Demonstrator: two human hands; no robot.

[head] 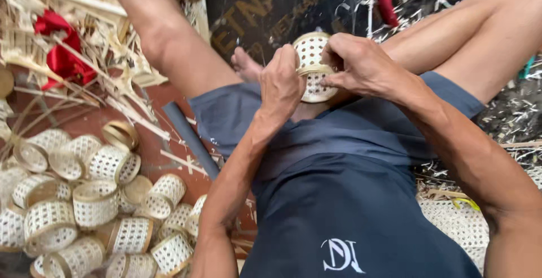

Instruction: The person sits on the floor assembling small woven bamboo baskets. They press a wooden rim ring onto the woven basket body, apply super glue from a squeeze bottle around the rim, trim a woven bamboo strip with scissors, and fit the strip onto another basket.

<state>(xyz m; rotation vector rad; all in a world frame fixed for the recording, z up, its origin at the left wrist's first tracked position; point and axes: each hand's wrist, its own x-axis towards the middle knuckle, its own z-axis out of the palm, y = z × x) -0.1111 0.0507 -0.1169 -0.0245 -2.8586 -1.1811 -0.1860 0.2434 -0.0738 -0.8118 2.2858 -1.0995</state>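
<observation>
1. Basket point(311, 49): a small round woven piece with an open lattice and a pale rim band, at upper centre of the frame, held above the person's lap between both hands.
2. Left hand point(280, 83): just left of the basket, back of the hand toward the camera. Fingers are curled closed against the basket's left edge, with the thumb side pressed to the strip point(314, 69) that crosses it.
3. Right hand point(361, 63): just right of the basket, touching it. Fingers are bent and pinched on the rim and on the right end of the strip; the fingertips lie on the weave.
4. Both hands grip the same basket. The lower half of the basket is partly hidden behind the hands.
5. Shorts point(339, 159): dark blue, filling the centre and lower centre of the frame beneath the forearms.
6. Pile of baskets point(96, 210): many finished round lattice pieces of the same kind, lying at lower left on the floor point(152, 159), some on their sides, touching one another.
7. Bamboo scraps point(101, 46): loose pale splints and shavings at upper left, with a red cloth point(59, 58) among them.
8. Grey tube point(189, 137): lies slanted on the floor just left of the shorts.
9. Woven sheet point(463, 221): flat lattice matting at lower right, beside the right forearm.
</observation>
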